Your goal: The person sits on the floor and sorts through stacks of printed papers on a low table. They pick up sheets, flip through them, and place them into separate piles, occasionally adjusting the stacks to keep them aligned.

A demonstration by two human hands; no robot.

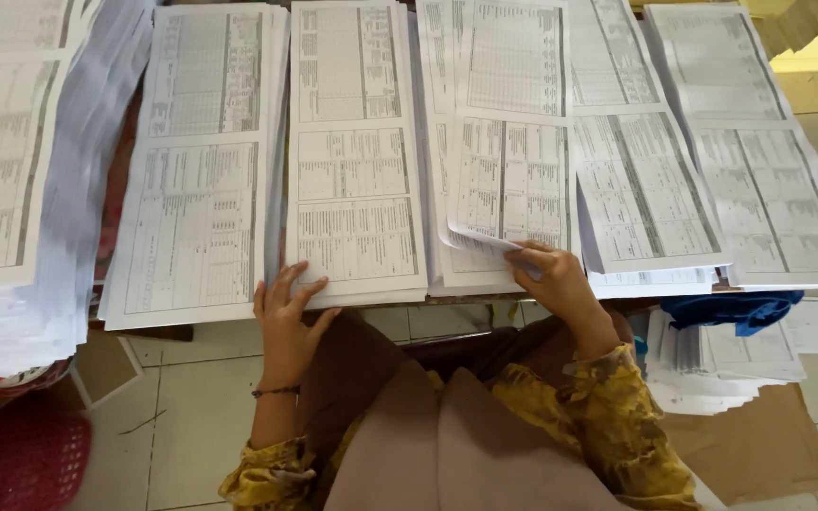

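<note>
Several stacks of large printed sheets lie side by side on a table. My left hand (284, 317) rests flat, fingers spread, on the near edge of the third stack (352, 151). My right hand (551, 279) pinches the lifted lower corner of the top sheet (508, 180) of the fourth stack, curling it upward. Both wrists show yellow patterned sleeves, and the left wears a thin dark bracelet.
More stacks stand at the left (2, 161), (196, 170) and right (636, 180), (759, 161). Blue cloth (731, 310) hangs under the right stack. Loose sheets (731, 364) and brown cardboard (759, 445) lie on the tiled floor. A red basket (16, 459) sits bottom left.
</note>
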